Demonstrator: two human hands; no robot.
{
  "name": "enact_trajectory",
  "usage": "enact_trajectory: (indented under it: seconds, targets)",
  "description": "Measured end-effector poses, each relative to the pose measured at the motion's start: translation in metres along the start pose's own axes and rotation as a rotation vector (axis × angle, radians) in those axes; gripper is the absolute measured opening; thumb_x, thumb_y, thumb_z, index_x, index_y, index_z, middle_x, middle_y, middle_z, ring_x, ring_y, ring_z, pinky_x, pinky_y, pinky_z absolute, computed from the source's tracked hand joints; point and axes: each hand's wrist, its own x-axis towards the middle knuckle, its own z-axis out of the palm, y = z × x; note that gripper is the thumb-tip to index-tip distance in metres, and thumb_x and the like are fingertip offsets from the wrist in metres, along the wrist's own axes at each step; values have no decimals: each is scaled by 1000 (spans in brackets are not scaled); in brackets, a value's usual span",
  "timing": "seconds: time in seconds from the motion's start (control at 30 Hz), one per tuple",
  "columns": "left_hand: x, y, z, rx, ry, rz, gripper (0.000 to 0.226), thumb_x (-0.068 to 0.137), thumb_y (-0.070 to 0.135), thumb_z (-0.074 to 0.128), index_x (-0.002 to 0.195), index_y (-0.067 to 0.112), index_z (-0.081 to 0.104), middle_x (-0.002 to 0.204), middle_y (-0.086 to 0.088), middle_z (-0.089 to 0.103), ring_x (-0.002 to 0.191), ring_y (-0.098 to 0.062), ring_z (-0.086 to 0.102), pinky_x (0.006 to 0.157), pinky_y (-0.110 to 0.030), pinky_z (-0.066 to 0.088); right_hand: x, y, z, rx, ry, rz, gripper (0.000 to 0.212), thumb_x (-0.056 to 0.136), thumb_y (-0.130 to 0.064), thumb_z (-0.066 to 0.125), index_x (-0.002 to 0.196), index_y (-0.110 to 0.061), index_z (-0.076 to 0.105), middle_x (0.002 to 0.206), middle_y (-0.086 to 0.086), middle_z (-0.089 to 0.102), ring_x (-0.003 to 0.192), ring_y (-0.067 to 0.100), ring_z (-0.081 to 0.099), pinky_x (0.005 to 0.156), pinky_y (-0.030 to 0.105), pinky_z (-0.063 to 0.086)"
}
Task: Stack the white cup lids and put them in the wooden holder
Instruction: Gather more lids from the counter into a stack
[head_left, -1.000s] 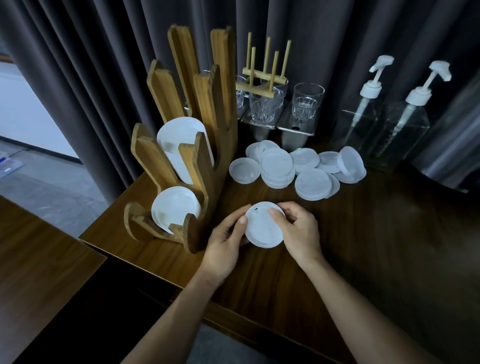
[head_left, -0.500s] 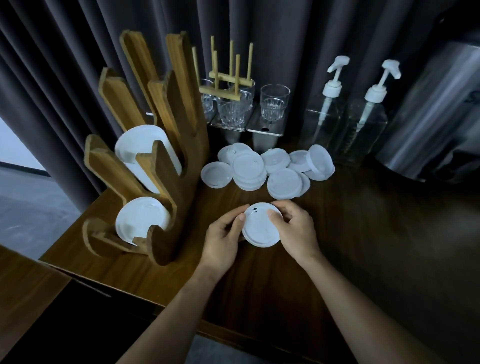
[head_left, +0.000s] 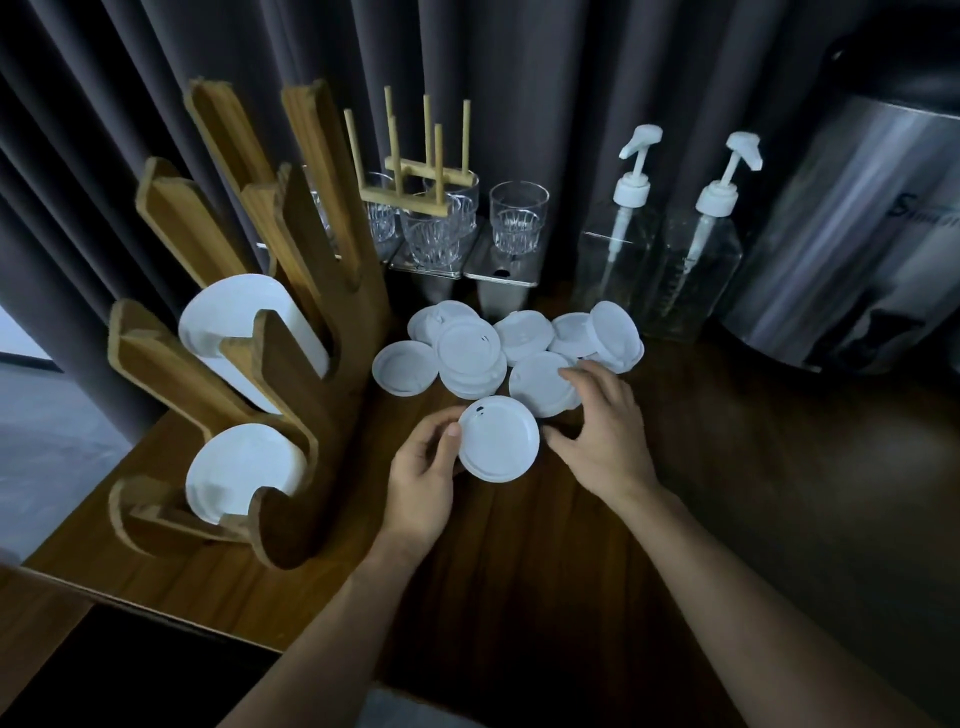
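Left hand (head_left: 421, 467): pinches white lid (head_left: 498, 441) by its rim.
Right hand (head_left: 605, 441): fingers spread, tips touching loose lid (head_left: 537, 384).
Wooden holder (head_left: 311, 364): near, left.

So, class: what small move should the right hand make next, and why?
Probably close the right hand on the loose lid under its fingertips and set it on the held lid in the left hand, because it is not yet stacked.

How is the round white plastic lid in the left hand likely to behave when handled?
Likely light: the left hand holds the round white plastic lid by its rim alone. Looks thin and smooth, so may flex or slip. Round, so might roll if dropped edgewise.
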Motion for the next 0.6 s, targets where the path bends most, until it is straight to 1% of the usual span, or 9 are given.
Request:
enact_trajectory:
  seconds: [0.07,0.1,0.17,0.27,0.33,0.47,0.5,0.57,0.6]
  targets:
    - [0,0,0,-13,4,-9,24,108,29,53,126,24,69,122,13,72,120,-10,67,94,-34,62,9,1,5,-90,-80,-29,84,85,-42,83,155,-28,40,166,-2,30,154,21,23,121,48,27]
    - [0,0,0,-8,6,-7,24,108,30,53,126,25,69,122,14,72,120,-9,67,94,-32,62,13,1,8,-111,-106,-39,87,85,-44,82,158,-29,37,168,-1,26,156,21,20,122,49,25]
    - [0,1,-1,-9,8,-6,24,108,30,54,125,25,69,121,15,72,118,-7,67,91,-30,62,18,2,13,-117,-123,-55,88,86,-46,81,159,-31,35,170,0,23,157,22,19,122,49,23]
    - [0,1,-1,-47,11,-13,23,108,27,54,125,23,69,121,13,73,117,-8,68,88,-28,62,24,6,19,-98,-102,-75,81,86,-46,80,155,-27,43,167,1,30,155,24,25,120,52,25]
    - [0,2,-1,-48,14,-20,23,108,29,54,124,25,69,122,13,73,118,-9,67,89,-30,62,26,9,22,-73,-70,-87,71,87,-43,81,149,-24,52,163,2,37,152,25,32,119,52,28]
    - [-1,4,0,-92,36,-32,21,108,26,54,121,27,70,119,15,73,117,-7,68,90,-29,62,25,5,22,1,-8,-45,63,84,-41,83,140,-22,59,154,0,47,146,24,39,119,44,26]
    - [-1,5,0,-96,42,-30,21,108,26,54,120,28,70,118,15,74,116,-7,68,91,-30,62,24,4,21,37,14,-30,62,83,-40,84,138,-21,61,152,-1,49,144,23,42,118,45,29]
    - [-1,6,0,-101,45,-28,20,108,26,54,119,29,70,118,15,73,117,-8,68,92,-31,62,19,3,19,163,59,-15,61,82,-36,86,136,-19,63,148,-3,53,140,19,47,117,47,39]
    - [-1,6,0,-103,46,-30,20,108,27,54,119,30,70,118,15,73,117,-8,68,92,-31,62,15,2,18,239,73,-3,60,82,-35,86,136,-19,64,147,-4,53,139,16,48,116,45,43]
